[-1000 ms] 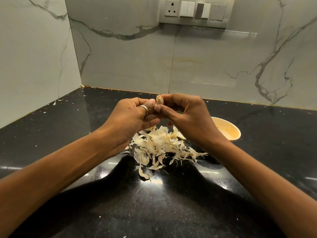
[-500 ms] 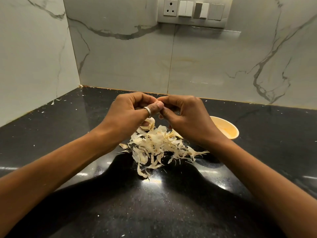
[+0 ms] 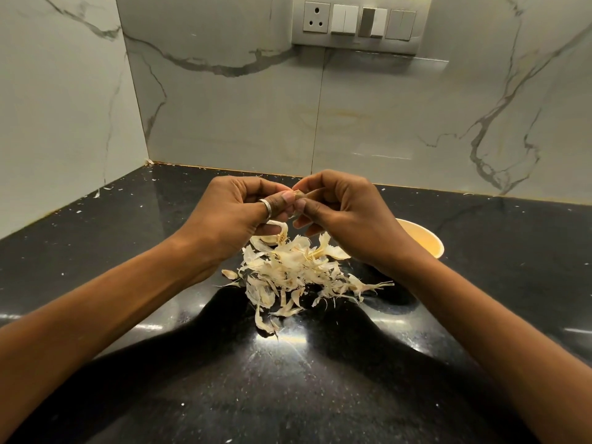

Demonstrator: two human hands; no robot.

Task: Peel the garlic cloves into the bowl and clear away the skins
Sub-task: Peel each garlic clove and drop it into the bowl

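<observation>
The black stone countertop (image 3: 288, 395) is glossy and flecked with bits. On it, nearest me, lies the loose heap of papery skins (image 3: 294, 274). Above the heap both hands are curled: the right hand (image 3: 346, 216) pinches a garlic clove (image 3: 301, 196), and the left hand (image 3: 234, 216), which wears a ring, nips its exposed end with the thumb and a fingertip. The clove is held in the air, roughly level. Its long axis runs crosswise and its bare end points at the left hand. This looks like mid-peel. Next, I'd judge, comes a firm pull to strip the skin, then a drop into the yellow bowl (image 3: 423, 245) just behind the right wrist. Beyond is a marble wall with a switch panel (image 3: 358, 24).
</observation>
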